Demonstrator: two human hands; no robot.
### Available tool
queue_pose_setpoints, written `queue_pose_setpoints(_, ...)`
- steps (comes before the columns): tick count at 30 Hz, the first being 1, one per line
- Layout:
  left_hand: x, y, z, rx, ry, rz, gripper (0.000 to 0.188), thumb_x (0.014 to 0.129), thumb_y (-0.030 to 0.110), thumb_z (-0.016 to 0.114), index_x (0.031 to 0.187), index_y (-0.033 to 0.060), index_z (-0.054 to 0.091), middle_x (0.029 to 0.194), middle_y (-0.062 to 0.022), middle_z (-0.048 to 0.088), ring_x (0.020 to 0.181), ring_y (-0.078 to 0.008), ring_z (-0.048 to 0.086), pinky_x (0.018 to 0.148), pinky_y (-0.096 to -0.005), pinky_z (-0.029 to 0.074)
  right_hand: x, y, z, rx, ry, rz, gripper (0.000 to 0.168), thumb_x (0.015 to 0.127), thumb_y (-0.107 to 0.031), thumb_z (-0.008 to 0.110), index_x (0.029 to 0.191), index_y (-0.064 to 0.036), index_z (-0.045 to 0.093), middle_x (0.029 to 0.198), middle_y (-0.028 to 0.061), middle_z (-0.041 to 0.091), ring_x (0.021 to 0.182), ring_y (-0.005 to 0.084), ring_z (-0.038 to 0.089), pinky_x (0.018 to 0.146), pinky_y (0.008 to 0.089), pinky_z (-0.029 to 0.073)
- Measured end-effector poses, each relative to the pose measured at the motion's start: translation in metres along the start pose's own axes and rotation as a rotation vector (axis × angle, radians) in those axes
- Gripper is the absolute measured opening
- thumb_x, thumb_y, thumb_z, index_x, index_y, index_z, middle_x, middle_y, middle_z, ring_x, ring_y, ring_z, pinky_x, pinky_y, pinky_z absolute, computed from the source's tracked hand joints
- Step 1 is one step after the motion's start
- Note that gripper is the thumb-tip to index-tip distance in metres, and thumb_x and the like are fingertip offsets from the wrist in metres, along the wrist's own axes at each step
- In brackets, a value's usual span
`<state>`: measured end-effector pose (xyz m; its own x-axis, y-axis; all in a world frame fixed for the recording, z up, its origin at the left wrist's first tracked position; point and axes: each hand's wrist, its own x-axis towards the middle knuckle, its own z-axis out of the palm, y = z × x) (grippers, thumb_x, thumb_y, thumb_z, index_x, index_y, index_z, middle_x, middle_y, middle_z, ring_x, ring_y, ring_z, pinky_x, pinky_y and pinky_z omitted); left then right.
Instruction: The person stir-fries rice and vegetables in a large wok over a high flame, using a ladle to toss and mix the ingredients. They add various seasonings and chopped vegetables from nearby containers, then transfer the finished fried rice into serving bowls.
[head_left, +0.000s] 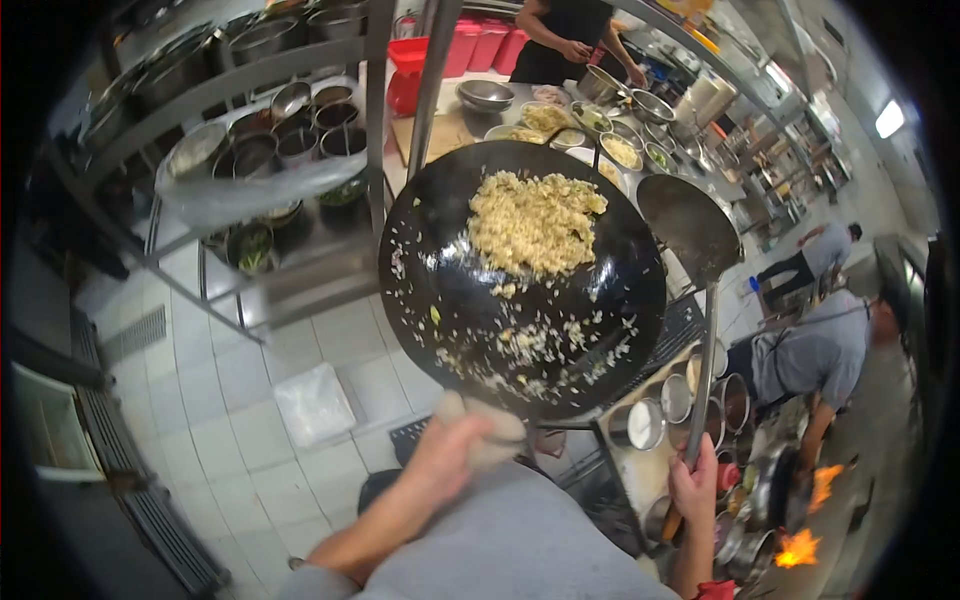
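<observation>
My left hand (448, 454) grips the near edge of a large black wok (420, 262) through a folded pale cloth (491, 433). A mound of fried rice (532, 221) lies toward the wok's far side, with loose grains scattered over the nearer part. In my right hand (695, 480) is the long handle of a metal wok ladle (686, 225). The ladle's bowl hangs just right of the wok's rim and holds no visible food. Beyond the wok, its far loop handle (574, 139) stands up in front of a counter.
Bowls of food (546, 118) crowd the far counter, where a person (566, 37) stands. A metal rack (247, 67) with sauce pots is at left. On the right, another person (814, 345) works near burner flames (796, 549). Metal containers (645, 424) line the right counter.
</observation>
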<state>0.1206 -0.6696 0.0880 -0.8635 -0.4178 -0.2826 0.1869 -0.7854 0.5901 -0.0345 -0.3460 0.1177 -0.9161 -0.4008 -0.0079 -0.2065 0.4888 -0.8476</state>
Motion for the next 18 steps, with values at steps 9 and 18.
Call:
queue_pose_setpoints(9, 0.004, -0.020, -0.008, 0.466, 0.006, 0.237, 0.051, 0.081, 0.006, 0.056, 0.128, -0.0015, 0.037, 0.105, -0.0116, 0.060, 0.097, -0.0193, 0.061, 0.086, -0.0348, 0.051, 0.042, -0.068, 0.022, 0.027, -0.131, 0.253, 0.018, 0.087, -0.004, 0.052, 0.105, -0.004, 0.047, 0.062, -0.0003, 0.046, 0.039, 0.0081, 0.040, 0.034, 0.0249, 0.034)
queue_pose_setpoints(18, 0.066, 0.020, -0.013, 0.157, 0.048, -0.152, 0.030, 0.086, 0.008, 0.054, 0.112, -0.0074, 0.052, 0.094, -0.0166, 0.065, 0.080, -0.0263, 0.068, 0.073, -0.0398, 0.057, 0.068, -0.063, 0.083, 1.392, -0.814, 0.949, 0.011, 0.096, -0.009, 0.045, 0.104, -0.008, 0.053, 0.062, -0.0070, 0.040, 0.039, 0.0042, 0.037, 0.037, 0.0226, 0.033)
